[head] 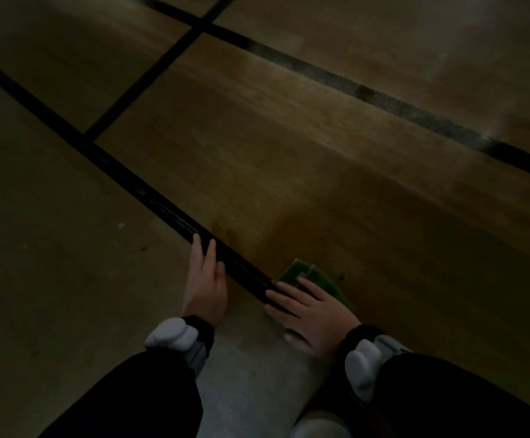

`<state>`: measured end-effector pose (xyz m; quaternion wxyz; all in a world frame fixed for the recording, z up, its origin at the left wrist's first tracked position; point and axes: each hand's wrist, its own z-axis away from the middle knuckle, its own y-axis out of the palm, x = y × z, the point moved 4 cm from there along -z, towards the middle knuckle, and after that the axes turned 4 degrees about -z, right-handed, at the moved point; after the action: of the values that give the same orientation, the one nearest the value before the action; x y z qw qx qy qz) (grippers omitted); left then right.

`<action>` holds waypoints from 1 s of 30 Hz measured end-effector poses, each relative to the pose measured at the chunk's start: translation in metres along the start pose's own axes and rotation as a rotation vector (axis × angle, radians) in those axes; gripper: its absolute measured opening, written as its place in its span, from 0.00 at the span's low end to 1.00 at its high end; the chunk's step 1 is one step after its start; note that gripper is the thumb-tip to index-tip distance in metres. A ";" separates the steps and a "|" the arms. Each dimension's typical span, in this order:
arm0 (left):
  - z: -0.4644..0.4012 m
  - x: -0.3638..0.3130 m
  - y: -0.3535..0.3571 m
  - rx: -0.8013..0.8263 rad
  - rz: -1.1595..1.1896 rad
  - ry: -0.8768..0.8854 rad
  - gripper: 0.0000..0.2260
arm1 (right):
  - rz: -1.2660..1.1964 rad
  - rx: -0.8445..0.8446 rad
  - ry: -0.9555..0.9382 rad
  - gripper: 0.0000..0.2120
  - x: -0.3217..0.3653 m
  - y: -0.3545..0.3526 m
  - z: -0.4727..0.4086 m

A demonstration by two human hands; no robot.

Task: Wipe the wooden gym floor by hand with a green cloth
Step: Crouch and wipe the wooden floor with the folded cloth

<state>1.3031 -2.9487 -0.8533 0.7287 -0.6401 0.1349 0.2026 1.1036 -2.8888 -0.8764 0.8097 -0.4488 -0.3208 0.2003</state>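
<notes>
The wooden gym floor [289, 159] fills the dim view. A folded green cloth [317, 278] lies flat on it at the lower middle, right beside a black painted line [150, 194]. My right hand [308, 314] presses down on the cloth with spread, straight fingers that reach over the line; the hand covers most of the cloth. To its left, my left hand [205, 286] rests flat on the floor, its fingertips on the same black line. Both wrists wear black bands with grey-white devices and dark sleeves.
Further black lines [384, 99] cross the floor at the back and meet at the upper left. A darker, damp-looking patch [292, 229] shows just beyond the cloth. A small pale speck [120, 225] lies at the left. Something pale grey [317, 428] sits at the bottom edge.
</notes>
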 end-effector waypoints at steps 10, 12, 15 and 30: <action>0.002 -0.016 0.003 -0.009 0.137 0.006 0.21 | -0.108 -0.092 0.620 0.27 -0.101 -0.051 0.009; 0.003 -0.018 0.004 -0.020 0.157 0.004 0.21 | -0.138 -0.060 0.601 0.28 -0.092 -0.047 0.005; 0.000 -0.024 0.004 -0.022 0.181 0.008 0.21 | -0.113 -0.036 0.417 0.29 -0.050 -0.039 -0.002; 0.000 -0.075 0.010 0.031 0.181 0.091 0.21 | -0.178 -0.041 0.060 0.27 0.011 0.005 0.020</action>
<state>1.2323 -2.9569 -0.8275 0.7105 -0.6224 0.2283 0.2359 1.0971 -2.8676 -0.8688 0.8240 -0.4409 -0.3392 0.1075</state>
